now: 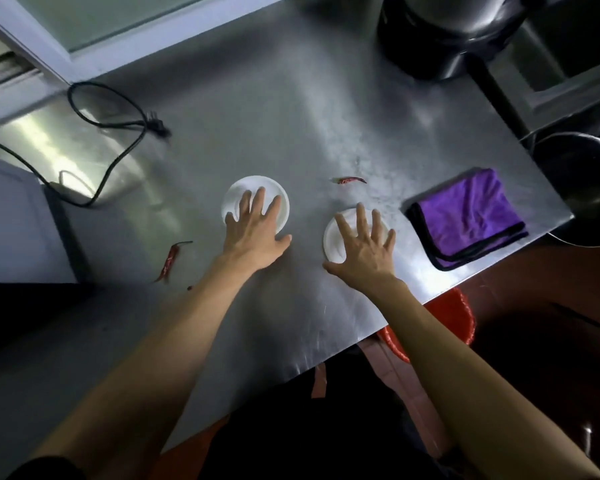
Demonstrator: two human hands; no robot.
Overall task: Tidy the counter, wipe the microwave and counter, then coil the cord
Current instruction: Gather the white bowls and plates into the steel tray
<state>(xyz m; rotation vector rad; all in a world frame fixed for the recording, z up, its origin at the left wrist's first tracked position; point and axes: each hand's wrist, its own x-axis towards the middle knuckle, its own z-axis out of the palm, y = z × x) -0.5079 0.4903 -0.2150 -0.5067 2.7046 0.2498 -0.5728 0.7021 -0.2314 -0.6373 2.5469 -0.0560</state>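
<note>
Left hand (pixel 253 233) spread flat over left dish (pixel 236 195), right hand (pixel 364 247) spread flat over right dish (pixel 333 233); nothing gripped. Bare counter (pixel 291 126) beyond, toward the window. Cloth (pixel 468 216) folded at the right edge. Cord (pixel 118 157) looped far left, plug pointing right. Near chili (pixel 172 259) lengthwise toward the front edge; far chili (pixel 350 180) crosswise.

There is one view only, from the person's head. It looks steeply down and forward on the grey steel counter (pixel 291 109) (rather close), both bare forearms reaching in from below.
</note>
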